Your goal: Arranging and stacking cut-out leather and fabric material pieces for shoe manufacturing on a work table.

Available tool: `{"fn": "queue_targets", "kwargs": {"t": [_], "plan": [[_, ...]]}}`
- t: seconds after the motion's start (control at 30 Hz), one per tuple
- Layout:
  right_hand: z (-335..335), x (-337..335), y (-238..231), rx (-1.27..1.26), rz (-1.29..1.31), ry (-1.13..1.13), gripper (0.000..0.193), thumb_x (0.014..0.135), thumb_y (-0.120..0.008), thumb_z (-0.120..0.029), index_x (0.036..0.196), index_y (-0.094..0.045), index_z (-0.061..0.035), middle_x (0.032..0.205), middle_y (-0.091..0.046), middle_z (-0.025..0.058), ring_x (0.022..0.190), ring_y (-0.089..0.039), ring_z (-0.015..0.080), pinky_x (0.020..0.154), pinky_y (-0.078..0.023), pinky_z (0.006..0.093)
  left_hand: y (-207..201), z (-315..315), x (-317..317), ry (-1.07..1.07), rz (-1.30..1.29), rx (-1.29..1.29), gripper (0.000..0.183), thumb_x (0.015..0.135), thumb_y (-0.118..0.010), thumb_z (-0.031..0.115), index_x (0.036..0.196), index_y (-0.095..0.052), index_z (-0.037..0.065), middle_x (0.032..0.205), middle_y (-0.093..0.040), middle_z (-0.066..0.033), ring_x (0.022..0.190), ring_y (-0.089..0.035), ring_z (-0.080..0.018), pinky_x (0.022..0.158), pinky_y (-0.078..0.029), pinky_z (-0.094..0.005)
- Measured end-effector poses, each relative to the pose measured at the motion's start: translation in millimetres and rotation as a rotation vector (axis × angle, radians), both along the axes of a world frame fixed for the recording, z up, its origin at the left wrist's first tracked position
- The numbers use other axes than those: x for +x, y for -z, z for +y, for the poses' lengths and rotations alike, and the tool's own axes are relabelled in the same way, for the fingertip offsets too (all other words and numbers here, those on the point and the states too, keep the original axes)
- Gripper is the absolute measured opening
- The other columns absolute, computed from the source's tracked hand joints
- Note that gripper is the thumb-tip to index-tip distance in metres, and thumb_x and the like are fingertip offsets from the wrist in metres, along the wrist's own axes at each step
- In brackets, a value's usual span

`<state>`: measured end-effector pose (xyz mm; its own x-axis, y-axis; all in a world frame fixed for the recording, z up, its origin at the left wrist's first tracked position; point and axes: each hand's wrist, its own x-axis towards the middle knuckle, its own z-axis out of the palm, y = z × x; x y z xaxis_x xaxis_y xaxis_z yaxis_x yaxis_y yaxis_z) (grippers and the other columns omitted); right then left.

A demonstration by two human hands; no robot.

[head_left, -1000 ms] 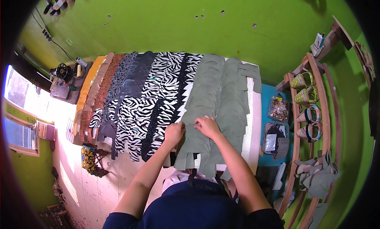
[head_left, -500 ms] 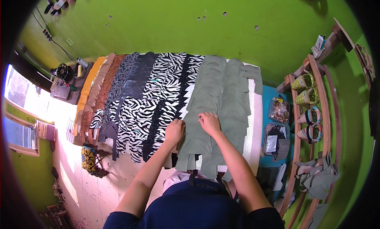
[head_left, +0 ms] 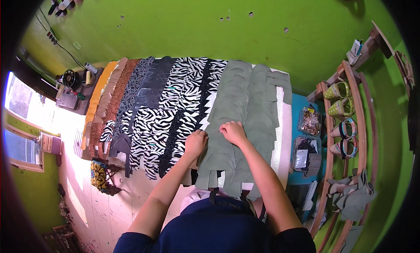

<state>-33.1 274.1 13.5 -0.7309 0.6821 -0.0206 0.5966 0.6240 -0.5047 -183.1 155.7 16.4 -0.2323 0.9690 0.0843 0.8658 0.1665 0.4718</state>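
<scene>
on the white table (head_left: 283, 135), near the middle, our left hand (head_left: 195, 143) and right hand (head_left: 233, 132) press flat, fingers together, on the overlapping green cutouts (head_left: 238, 100). these look thin, soft and light, likely to slide; we judge an edge pinch best. zebra pieces (head_left: 183, 104) lie left.

Cut pieces (head_left: 232, 104) lie in overlapping rows on the table (head_left: 283, 135). Both hands rest on them, left hand (head_left: 195, 142) just beside right hand (head_left: 233, 131). Shelf (head_left: 345, 135) stands right; sewing machine (head_left: 70, 80) far left.
</scene>
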Motion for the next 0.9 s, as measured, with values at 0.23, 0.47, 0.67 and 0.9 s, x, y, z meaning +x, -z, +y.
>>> {"fn": "queue_targets", "kwargs": {"t": [0.23,0.47,0.67,0.9], "plan": [[-2,5,7,-0.078,0.056,0.055,0.006,0.075,-0.059,-0.018,0.078,-0.064,-0.0167,0.081,-0.059,0.0006,0.084,-0.055,0.0211,0.077,-0.037,0.0396,1,2,1,0.026,0.007,-0.016,0.011,0.077,-0.058,0.016,0.079,-0.059,0.006,0.080,-0.057,-0.0092,0.075,-0.057,-0.0266,0.066,-0.046,-0.0370],[0,3,5,-0.107,0.021,0.042,0.007,0.076,-0.059,-0.019,0.080,-0.064,-0.0167,0.083,-0.059,0.0011,0.087,-0.055,0.0215,0.078,-0.037,0.0401,9,3,-1,0.025,0.010,-0.025,0.009,0.077,-0.055,0.013,0.079,-0.060,0.006,0.077,-0.058,-0.0095,0.074,-0.057,-0.0265,0.065,-0.046,-0.0371],[1,3,6,-0.114,0.015,0.047,0.008,0.076,-0.058,-0.019,0.081,-0.064,-0.0159,0.084,-0.059,0.0019,0.089,-0.055,0.0220,0.079,-0.037,0.0409,6,5,-1,0.053,0.079,-0.024,0.009,0.076,-0.054,0.012,0.075,-0.062,0.007,0.079,-0.059,-0.0089,0.074,-0.056,-0.0259,0.066,-0.046,-0.0361],[-2,2,0,-0.060,0.064,0.047,0.010,0.076,-0.059,-0.018,0.083,-0.063,-0.0134,0.084,-0.059,0.0013,0.088,-0.054,0.0224,0.078,-0.039,0.0383,4,6,-2,0.032,0.099,-0.002,0.011,0.075,-0.055,0.013,0.083,-0.061,0.008,0.083,-0.056,-0.0080,0.078,-0.055,-0.0254,0.067,-0.045,-0.0361]]}}
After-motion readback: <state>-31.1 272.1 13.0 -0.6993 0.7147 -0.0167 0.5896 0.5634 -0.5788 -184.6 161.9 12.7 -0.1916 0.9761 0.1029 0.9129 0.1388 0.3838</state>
